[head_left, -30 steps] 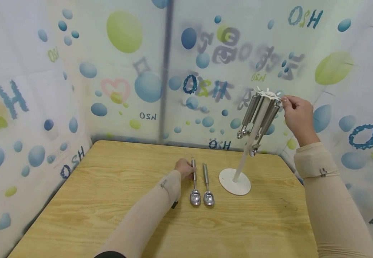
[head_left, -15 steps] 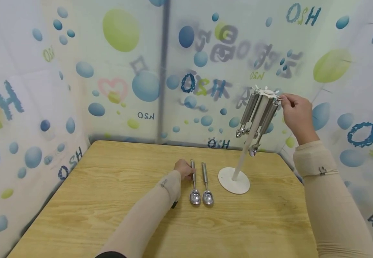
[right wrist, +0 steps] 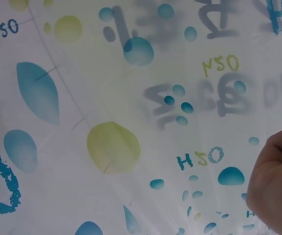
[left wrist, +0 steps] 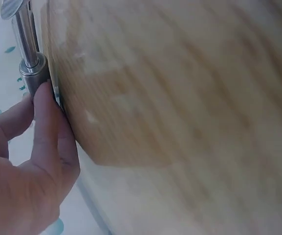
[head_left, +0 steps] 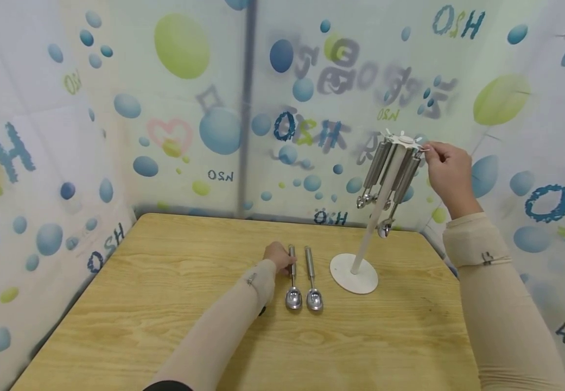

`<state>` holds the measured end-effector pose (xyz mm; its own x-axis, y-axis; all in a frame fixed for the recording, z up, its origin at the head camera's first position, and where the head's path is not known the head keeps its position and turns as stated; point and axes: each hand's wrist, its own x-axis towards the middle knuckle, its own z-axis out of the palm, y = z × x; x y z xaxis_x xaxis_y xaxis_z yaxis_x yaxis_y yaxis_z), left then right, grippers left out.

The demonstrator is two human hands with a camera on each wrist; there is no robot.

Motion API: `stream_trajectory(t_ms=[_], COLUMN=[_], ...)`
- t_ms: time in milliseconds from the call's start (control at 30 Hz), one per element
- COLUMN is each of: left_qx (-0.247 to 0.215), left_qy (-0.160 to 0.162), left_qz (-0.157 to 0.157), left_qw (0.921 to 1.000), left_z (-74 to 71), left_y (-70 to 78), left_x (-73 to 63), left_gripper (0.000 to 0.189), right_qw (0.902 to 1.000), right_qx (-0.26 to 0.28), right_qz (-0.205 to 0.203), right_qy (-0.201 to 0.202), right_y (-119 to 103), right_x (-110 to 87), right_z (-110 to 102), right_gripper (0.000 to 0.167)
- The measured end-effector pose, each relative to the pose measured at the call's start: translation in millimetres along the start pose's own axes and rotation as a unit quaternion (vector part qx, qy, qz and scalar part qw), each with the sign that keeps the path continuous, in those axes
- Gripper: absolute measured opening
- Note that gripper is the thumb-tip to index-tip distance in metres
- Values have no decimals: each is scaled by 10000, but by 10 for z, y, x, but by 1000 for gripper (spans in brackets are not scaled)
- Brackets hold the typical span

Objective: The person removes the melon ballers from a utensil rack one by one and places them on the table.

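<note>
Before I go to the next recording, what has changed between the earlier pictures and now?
In the head view, the left hand dipped slightly, and the handle end of the polished metal scoop it holds came down, almost level with that of the metal scoop alongside. Nothing was newly grasped or released. Unchanged: the right hand pinching the white round-based stand near its top, and silver utensils hanging there.

Wooden table (head_left: 175,309) across the lower frame, left hand (head_left: 277,257) near centre pinching the handle of a metal scoop (head_left: 293,298), second scoop (head_left: 314,298) lying just right of it, white stand (head_left: 350,276) right of centre hung with metal utensils (head_left: 376,168), right hand (head_left: 450,175) at right pinching its top rim, bubble-printed sheet (head_left: 179,174) behind.
</note>
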<state>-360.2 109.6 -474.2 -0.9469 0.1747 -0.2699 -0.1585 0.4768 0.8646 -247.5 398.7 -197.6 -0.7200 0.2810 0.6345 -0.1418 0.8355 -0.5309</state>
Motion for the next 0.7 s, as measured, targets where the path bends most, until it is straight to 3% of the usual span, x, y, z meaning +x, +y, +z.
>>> stream_trajectory(t_ms=[267,400,567,700], left_qx=[-151,205,1130,1586], left_qy=[-103,-201,-120,-112], left_qz=[-60,-20,448,984], left_qw=[9998,9996,9925,9824], left_z=[-34,-73,-109,-113], left_y=[-3,11,130,284], left_x=[-24,-40,-61,-177], left_gripper=[15,21,30,35], right_qw=[9998,9999,9999,9996], right_qx=[42,76,138,259], right_qz=[-128,-78,-12,-74], right_qy=[159,61,-41,-59], right_y=[11,8,12,5], right_x=[3,9,-16,-35], right_z=[-5,-10,-45,-37], right_gripper=[43,44,46,44])
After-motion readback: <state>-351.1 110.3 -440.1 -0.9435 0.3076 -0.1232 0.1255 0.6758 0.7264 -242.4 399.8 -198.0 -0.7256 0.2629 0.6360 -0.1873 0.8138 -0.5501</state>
